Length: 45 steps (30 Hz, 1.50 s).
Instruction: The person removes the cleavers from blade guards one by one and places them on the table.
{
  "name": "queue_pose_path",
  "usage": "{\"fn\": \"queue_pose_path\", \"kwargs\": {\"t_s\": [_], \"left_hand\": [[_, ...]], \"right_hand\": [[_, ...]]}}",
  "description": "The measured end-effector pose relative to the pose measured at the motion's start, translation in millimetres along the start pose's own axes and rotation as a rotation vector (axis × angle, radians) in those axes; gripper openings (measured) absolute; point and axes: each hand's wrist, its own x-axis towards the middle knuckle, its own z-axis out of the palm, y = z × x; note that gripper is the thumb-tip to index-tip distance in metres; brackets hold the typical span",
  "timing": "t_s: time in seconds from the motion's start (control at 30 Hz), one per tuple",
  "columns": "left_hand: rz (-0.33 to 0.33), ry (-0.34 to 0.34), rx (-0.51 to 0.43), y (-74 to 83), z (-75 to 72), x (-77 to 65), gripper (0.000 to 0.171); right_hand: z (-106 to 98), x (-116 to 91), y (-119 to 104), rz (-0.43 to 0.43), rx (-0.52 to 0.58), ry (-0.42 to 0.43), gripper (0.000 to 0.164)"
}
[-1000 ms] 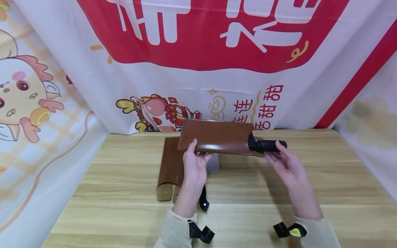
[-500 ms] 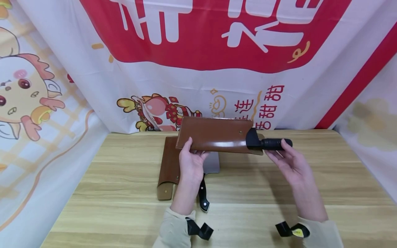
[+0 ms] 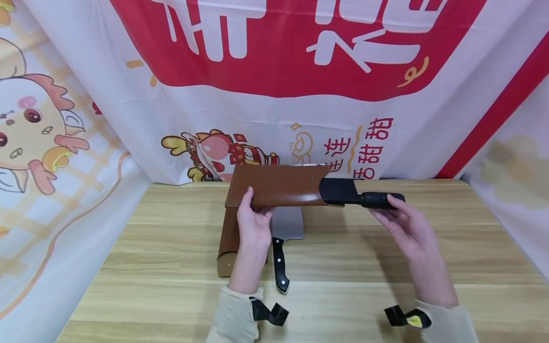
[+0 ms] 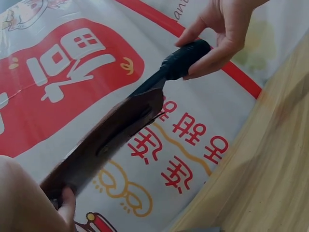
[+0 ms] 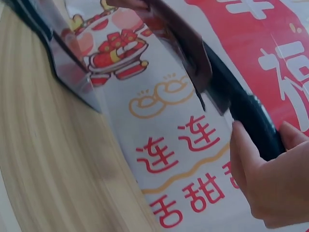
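Note:
My left hand point(image 3: 254, 227) grips the lower left part of a brown leather knife sheath point(image 3: 276, 186), thumb in front, holding it level above the table. A black cleaver point(image 3: 339, 190) sticks partly out of the sheath's right end; the rest of its blade is hidden inside. My right hand point(image 3: 409, 227) pinches the end of the cleaver's black handle point(image 5: 260, 128) between thumb and fingers. Below, a second cleaver with a grey blade point(image 3: 288, 223) and a riveted black handle point(image 3: 279, 264) lies on the table. Beside it lies another brown sheath point(image 3: 229, 233), partly covered by my left arm.
The wooden table point(image 3: 171, 295) runs back to a white cloth backdrop point(image 3: 411, 143) with red and cartoon prints. Another printed cloth point(image 3: 98, 228) hangs on the left. Black straps point(image 3: 270, 312) are round both sleeves.
The left hand has moved left with the sheath while the right hand has shifted slightly right with the handle. More of the black blade now shows outside the sheath.

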Motion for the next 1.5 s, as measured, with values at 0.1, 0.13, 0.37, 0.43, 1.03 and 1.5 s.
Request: {"fn": "queue_pose_path", "kwargs": {"t_s": [0.1, 0.13, 0.37, 0.43, 1.03, 1.5], "left_hand": [[-0.005, -0.013, 0.021, -5.8, 0.0, 0.5, 0.054], [-0.015, -0.024, 0.019, -8.0, 0.4, 0.3, 0.055], [-0.108, -0.093, -0.089, -17.5, 0.5, 1.0, 0.065], [-0.101, -0.082, -0.115, -18.2, 0.2, 1.1, 0.066], [-0.029, -0.03, -0.234, -1.3, -0.6, 7.3, 0.058], [0.031, -0.022, -0.151, 11.9, -5.4, 17.4, 0.055]], "right_hand": [[0, -3, -1, -0.008, -0.083, -0.042, 0.027], [-1, -3, -1, -0.013, -0.112, -0.061, 0.021], [0, -5, -1, -0.045, -0.494, -0.16, 0.022], [0, -4, 0, -0.036, -0.624, -0.147, 0.019], [-5, -16, -20, -0.068, -0.69, -0.236, 0.031], [-24, -39, -56, -0.112, -0.34, -0.337, 0.038]]}}
